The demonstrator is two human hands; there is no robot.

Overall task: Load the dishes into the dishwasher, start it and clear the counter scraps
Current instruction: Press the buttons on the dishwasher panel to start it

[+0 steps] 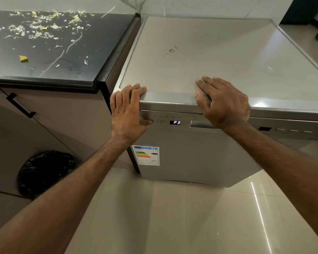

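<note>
Currently dishwasher [200, 57] stands right of the counter [72, 52], door closed, display [175, 122] reading P3; left hand [127, 110] lies over its near-left top corner, fingers extended, thumb [148, 122] touching the control panel; right hand [224, 103] rests flat on the top's near edge, holding nothing; scraps [35, 28] scattered across the far-left counter.

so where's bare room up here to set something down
The dishwasher top is bare from the left hand and right hand at its front edge back to the wall. The black counter is crowded with scraps at the back; its front right corner is mostly bare.
</note>
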